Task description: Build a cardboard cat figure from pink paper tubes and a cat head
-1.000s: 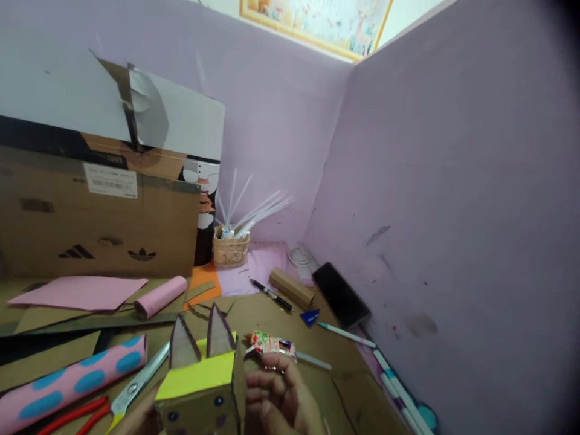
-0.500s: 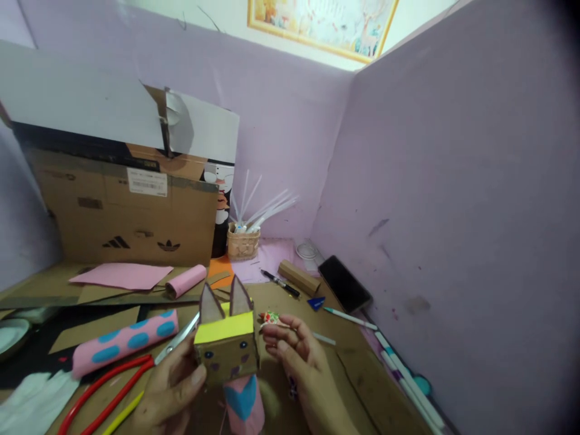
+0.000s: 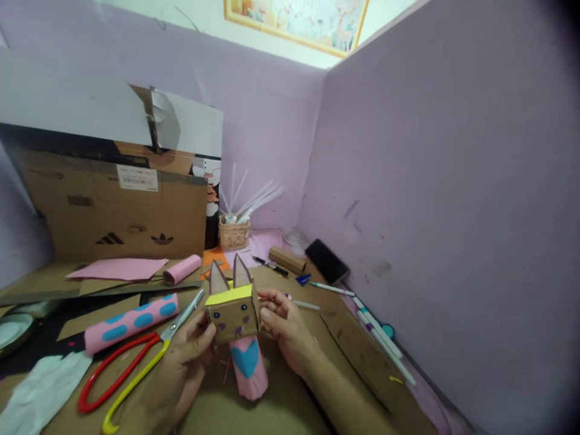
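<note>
A cardboard animal figure (image 3: 233, 320) is upright between my hands. Its box-shaped head has a yellow top, two pointed ears and a drawn face; a pink tube body (image 3: 256, 383) with a blue heart shows below. My left hand (image 3: 188, 350) grips the head's left side, thumb in front. At the right edge, my right hand (image 3: 290, 329) has its bent fingers and thumb closed around the head's side; the fingertips are partly hidden. Scissors (image 3: 170, 329) with red and yellow handles lie beside my left hand, partly under it.
A pink tube with blue spots (image 3: 129, 323) and a white glove (image 3: 43, 386) lie left. Behind stand a large cardboard box (image 3: 131, 217) and a woven basket (image 3: 234, 234) of glue sticks. A phone (image 3: 327, 261), pen (image 3: 270, 266) and markers (image 3: 380, 341) lie right, near the wall.
My right hand has moved from beside the figure to its head and closed on the side. The figure has turned slightly and shows more of its body. The camera view has shifted right.
</note>
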Demonstrator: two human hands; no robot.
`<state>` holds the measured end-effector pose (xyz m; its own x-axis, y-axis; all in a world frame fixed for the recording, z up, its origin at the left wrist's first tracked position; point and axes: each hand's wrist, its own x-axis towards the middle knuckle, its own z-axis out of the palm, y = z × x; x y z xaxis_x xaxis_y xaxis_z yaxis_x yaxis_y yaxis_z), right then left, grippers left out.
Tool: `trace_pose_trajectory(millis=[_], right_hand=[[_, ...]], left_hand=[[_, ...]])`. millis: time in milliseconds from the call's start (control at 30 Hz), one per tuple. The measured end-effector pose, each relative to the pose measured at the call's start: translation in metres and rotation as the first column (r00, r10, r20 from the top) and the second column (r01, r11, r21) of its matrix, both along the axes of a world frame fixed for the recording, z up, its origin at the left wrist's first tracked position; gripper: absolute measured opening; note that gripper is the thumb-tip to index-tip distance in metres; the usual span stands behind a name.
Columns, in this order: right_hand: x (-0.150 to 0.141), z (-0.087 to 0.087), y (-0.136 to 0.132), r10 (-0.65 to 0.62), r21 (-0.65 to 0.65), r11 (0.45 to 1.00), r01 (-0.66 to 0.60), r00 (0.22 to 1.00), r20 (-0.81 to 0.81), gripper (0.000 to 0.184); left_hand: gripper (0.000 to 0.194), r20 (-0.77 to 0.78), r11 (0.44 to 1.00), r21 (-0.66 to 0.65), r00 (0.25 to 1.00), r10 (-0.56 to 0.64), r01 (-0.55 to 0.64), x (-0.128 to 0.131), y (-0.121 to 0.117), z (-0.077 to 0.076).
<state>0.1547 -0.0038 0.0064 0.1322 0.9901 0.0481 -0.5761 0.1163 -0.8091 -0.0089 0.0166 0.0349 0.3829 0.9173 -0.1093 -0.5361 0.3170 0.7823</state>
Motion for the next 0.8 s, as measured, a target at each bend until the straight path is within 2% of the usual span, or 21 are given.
trace_pose_trajectory(millis=[167, 333, 500, 800], right_hand=[[0.004, -0.002, -0.003, 0.020, 0.052, 0.998, -0.022, 0.999, 0.039, 0.042], [0.008, -0.004, -0.005, 0.015, 0.119, 0.993, -0.028, 0.994, 0.108, 0.040], [0.009, -0.005, -0.004, 0.010, 0.154, 0.987, -0.035, 0.988, 0.155, 0.043], [0.006, -0.015, 0.000, -0.007, 0.181, 0.983, -0.023, 0.987, 0.164, 0.047]], left_hand=[[0.039, -0.045, 0.999, -0.017, 0.999, 0.027, -0.028, 0.004, -0.002, 0.000], [0.057, -0.057, 0.999, -0.012, 0.997, 0.044, -0.045, 0.007, -0.001, -0.007], [0.067, -0.146, 0.997, -0.024, 0.987, 0.067, -0.071, 0.004, 0.004, -0.013], [0.067, -0.088, 1.000, -0.026, 0.996, 0.011, -0.013, 0.004, 0.001, -0.008]])
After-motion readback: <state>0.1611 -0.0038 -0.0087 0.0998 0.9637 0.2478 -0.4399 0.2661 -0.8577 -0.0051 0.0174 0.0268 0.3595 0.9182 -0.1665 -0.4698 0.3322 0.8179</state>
